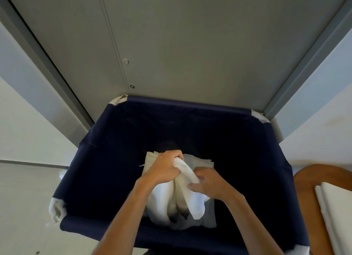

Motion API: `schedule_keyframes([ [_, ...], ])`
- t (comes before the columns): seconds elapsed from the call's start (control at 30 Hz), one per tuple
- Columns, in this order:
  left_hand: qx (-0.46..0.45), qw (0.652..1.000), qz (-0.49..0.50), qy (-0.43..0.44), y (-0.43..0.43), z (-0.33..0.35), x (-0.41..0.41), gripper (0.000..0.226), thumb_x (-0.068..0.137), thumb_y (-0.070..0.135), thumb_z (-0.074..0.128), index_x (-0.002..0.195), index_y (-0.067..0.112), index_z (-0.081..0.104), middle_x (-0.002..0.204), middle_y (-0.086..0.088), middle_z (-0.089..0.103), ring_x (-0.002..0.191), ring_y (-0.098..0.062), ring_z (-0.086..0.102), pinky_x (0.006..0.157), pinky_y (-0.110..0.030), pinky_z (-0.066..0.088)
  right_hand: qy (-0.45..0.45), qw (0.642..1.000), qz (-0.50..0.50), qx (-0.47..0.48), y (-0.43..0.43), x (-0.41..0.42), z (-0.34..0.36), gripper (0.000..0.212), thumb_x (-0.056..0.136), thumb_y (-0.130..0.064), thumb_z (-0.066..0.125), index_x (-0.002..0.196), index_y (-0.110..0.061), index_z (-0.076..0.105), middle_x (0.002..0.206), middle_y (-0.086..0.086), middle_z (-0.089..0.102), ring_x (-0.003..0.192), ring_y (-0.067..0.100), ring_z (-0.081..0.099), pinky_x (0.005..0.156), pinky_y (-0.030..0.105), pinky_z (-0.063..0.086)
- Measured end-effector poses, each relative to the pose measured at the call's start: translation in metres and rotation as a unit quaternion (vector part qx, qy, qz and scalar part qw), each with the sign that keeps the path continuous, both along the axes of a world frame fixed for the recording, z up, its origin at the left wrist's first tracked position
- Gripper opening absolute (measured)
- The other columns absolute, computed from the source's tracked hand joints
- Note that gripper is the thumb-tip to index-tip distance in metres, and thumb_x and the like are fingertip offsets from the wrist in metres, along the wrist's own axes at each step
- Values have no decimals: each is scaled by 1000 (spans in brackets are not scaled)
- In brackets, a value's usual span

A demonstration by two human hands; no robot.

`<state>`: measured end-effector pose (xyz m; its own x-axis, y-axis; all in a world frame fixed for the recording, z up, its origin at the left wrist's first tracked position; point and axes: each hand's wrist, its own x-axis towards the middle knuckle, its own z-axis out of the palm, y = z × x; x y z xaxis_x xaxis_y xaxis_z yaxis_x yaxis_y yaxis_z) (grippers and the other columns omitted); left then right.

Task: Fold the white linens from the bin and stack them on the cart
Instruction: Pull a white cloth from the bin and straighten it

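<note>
Down in the bin: the white linen (192, 197) hangs bunched between both hands, low inside the dark blue bin (85, 159). Its lower end trails over other pale linens (202, 160) lying on the bottom; whether it touches them cannot be told.
Left grip (163, 169): clenched round the upper gather of the white linen, knuckles up, apparently carrying most of its weight.
Right grip (207, 182): fingers curled onto a fold of the same linen, just beside and a little below the left.
Why held so: two hands close together on one gather suggests the piece is being lifted clear and searched for a hem or corner before it is spread for folding.
Cart (308, 188): a wooden top at the right edge of view, just beside the bin's right wall, so a finished piece has only a short way to go.
Stack (335, 207): folded white linens lie on the cart, partly cut off by the frame, with bare wood on the side toward the bin.
Edges: the bin's rim surrounds the hands on all four sides. Both forearms pass over the near rim, and the cloth must rise above the right rim to reach the cart.
Open room: the bin is dark and open around the pile. A grey wall panel (190, 45) stands right behind the far rim, so room to shake the cloth out probably lies upward and toward the person.
Floor (22, 207): pale, to the left of the bin.
Risk: the trailing end may drag the lower linens up with it.
</note>
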<state>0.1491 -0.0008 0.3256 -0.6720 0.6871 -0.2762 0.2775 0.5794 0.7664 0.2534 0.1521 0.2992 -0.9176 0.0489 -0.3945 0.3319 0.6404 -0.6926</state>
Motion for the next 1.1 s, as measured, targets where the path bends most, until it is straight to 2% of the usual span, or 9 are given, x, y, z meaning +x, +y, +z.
schedule_keyframes([
  [0.13,-9,1000,-30,0,15,-8,1,29,77,-7,50,78,22,54,78,6,56,71,-10,52,57,-22,39,-7,998,-44,35,13,10,-2,26,82,-29,70,68,-30,48,70,-12,51,62,4,48,56,15,35],
  [0.33,-1,1000,-21,19,34,-13,3,20,75,-3,54,86,14,57,84,0,60,82,-19,57,67,-35,49,-29,997,10,69,45,25,-5,18,83,-31,67,95,-18,65,91,-10,60,82,9,57,74,25,50],
  [0.4,-13,1000,-8,11,31,-13,5,21,75,-4,54,87,14,57,86,0,60,82,-18,57,63,-31,46,-21,996,10,84,50,22,-6,10,83,-29,67,83,-19,64,83,-9,58,75,8,55,68,24,48],
  [0.47,-18,1000,4,-7,26,-12,6,22,75,-6,53,86,13,57,85,-2,60,77,-17,55,59,-28,42,-5,994,8,109,52,16,-5,26,83,-26,67,64,-23,49,71,-12,49,62,4,46,58,18,38],
  [0.6,-24,1000,13,-12,14,-6,7,20,72,-9,53,79,10,56,78,-1,56,69,-12,51,57,-27,39,9,991,44,127,49,2,0,27,81,-19,63,59,-15,47,68,-7,46,62,12,46,61,29,41],
  [0.73,-15,1000,26,-10,6,6,7,20,70,-11,54,81,3,62,81,-8,61,67,-9,51,54,-19,36,-33,993,86,69,47,3,-2,7,81,-25,63,86,-20,61,80,-12,52,75,12,52,66,28,41],
  [0.83,8,999,46,-22,3,14,6,21,69,-12,54,77,5,62,75,-4,60,63,-9,51,52,-21,36,-79,992,96,35,39,8,-5,32,87,-32,61,118,-29,61,93,-19,56,84,3,53,70,19,40],
  [0.97,17,997,71,-25,-3,19,6,20,69,-13,54,75,4,60,68,3,55,56,-5,46,47,-15,32,-33,990,95,99,28,7,-9,20,86,-31,60,75,-14,60,78,-11,48,72,10,51,63,17,37],
  [1.1,26,995,93,-41,-14,18,4,19,70,-13,55,75,4,60,74,-4,57,60,-7,47,48,-13,33,15,995,38,87,27,9,-12,19,85,-25,62,71,-12,60,71,-10,48,63,8,46,59,20,38],
])
